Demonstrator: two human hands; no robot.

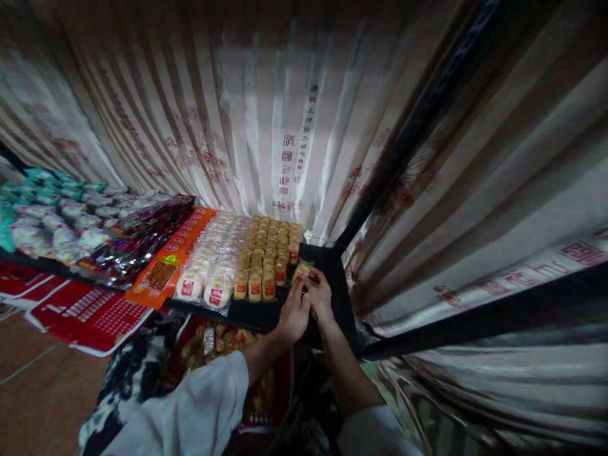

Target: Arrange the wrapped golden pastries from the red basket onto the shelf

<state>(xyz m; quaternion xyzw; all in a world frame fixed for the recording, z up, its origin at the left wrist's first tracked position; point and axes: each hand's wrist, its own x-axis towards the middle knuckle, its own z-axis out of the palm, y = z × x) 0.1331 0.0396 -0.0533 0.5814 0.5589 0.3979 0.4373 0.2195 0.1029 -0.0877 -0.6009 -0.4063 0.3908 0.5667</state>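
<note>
Cream pleated curtains back a black display shelf (327, 266) where left hand (293, 315) and right hand (319, 296) together pinch, seemingly, one small yellow plastic-wrapped pastry packet (302, 271) just beyond their fingertips.

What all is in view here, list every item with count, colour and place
small yellow wrapped snack pack: one, yellow, at both hands' fingertips, right shelf end
rows of yellow snack packs: many, yellow with red labels, left of it
white round packs: many, white, further left
orange flat packs: several, orange
black display shelf: one, black
striped curtain: cream, behind
left hand: on the pack
right hand: on the pack
</note>
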